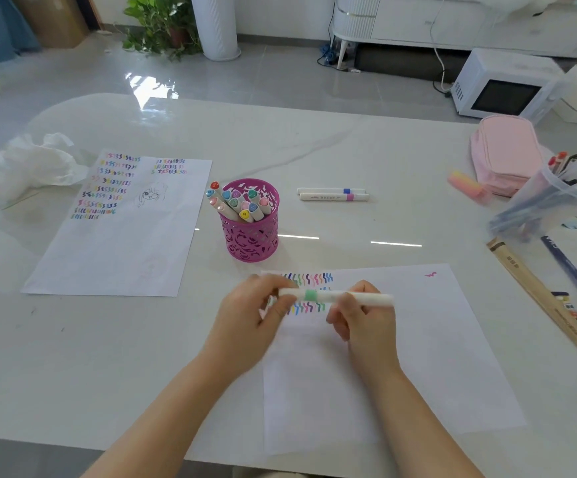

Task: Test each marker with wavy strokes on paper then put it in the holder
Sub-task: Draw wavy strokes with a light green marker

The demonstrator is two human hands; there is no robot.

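Green-banded marker [335, 297] held level just above the test paper [418, 357], long axis running left to right. Left hand [256, 319] pinches its left end in the fingers; right hand [366, 322] wraps the barrel. Pink holder [251, 232] stands on the desk [349, 150] beyond the paper, nearer the left hand.

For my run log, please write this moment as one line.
hands: left hand and right hand grip marker | marker: level above paper | holder: holds markers | two markers: lie on table
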